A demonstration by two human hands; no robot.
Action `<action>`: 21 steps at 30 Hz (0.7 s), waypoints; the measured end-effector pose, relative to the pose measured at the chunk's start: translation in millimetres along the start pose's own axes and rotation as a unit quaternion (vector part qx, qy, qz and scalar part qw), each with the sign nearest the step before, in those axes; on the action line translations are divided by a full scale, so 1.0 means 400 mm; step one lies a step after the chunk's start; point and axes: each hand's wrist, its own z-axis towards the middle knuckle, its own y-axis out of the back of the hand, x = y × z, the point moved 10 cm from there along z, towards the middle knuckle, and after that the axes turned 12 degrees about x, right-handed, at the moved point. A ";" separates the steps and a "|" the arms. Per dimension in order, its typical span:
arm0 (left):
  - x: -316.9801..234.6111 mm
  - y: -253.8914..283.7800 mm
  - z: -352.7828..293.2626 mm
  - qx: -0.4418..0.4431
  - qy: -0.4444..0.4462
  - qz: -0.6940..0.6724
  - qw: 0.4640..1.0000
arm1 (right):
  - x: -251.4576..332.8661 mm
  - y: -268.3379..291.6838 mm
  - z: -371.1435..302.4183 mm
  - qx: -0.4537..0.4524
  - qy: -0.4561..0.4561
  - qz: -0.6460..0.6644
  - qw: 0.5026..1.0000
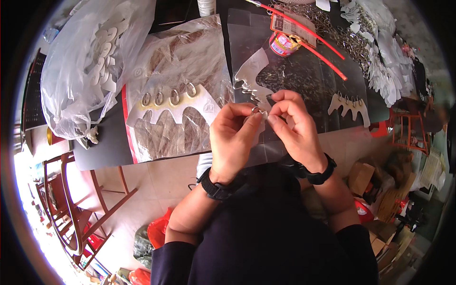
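Close in front of my body, my left hand is closed, pinching a small metal ring together with a small white piece. Against the edge of that white piece press the thumb and fingertips of my right hand. Just beyond my fingers lies a white scalloped card with metal rings along it, its near part hidden by my hands. On the left, another white scalloped card carries several upright metal rings. A smaller scalloped card with rings rests at the right.
A clear plastic bag with white pieces fills the left side. Clear plastic sheets cover part of the dark table. Beyond my hands stand a small tub and red sticks. Chains pile at the far right. A wooden chair stands lower left.
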 end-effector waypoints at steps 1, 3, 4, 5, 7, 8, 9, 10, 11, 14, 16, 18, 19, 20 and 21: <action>0.003 0.001 0.001 0.001 0.001 0.001 1.000 | 0.009 0.008 -0.001 -0.017 0.004 0.005 1.000; -0.020 -0.001 0.004 0.005 -0.045 0.038 0.998 | 0.037 0.012 0.005 -0.017 0.038 -0.064 0.997; -0.019 -0.006 0.005 0.008 -0.044 0.039 0.998 | 0.063 0.011 0.007 -0.016 0.072 -0.133 0.988; -0.025 -0.012 0.005 0.010 -0.051 0.060 0.997 | 0.069 0.006 0.013 -0.005 0.081 -0.141 0.987; -0.029 -0.018 0.005 0.017 -0.055 0.083 0.995 | 0.075 0.010 0.016 -0.010 0.094 -0.160 0.983; -0.025 -0.015 0.004 0.017 -0.048 0.073 0.996 | 0.083 0.008 0.015 -0.009 0.109 -0.179 0.978; -0.023 -0.009 0.003 0.015 -0.041 0.063 0.997 | 0.088 0.005 0.015 -0.012 0.109 -0.178 0.978; -0.019 -0.005 0.007 0.017 -0.039 0.066 0.997 | 0.106 -0.004 0.012 -0.012 0.127 -0.206 0.970; -0.034 0.006 0.008 0.005 -0.078 0.097 0.992 | 0.121 -0.014 0.010 -0.012 0.144 -0.234 0.961; -0.062 0.012 0.008 -0.007 -0.110 0.131 0.985 | 0.120 -0.026 0.013 -0.011 0.162 -0.217 0.963; -0.065 0.011 0.006 0.005 -0.107 0.103 0.989 | 0.097 -0.019 0.018 -0.028 0.136 -0.151 0.979; -0.060 0.012 0.006 0.008 -0.107 0.104 0.989 | 0.054 0.001 0.022 -0.057 0.083 -0.025 0.995; -0.058 0.010 0.007 0.011 -0.107 0.102 0.989 | 0.062 -0.002 0.024 -0.040 0.099 -0.067 0.992; -0.057 0.009 0.008 0.012 -0.106 0.102 0.989 | 0.060 -0.002 0.026 -0.040 0.098 -0.066 0.992; -0.053 0.008 0.009 0.012 -0.101 0.097 0.990 | 0.059 -0.010 0.028 -0.031 0.101 -0.072 0.992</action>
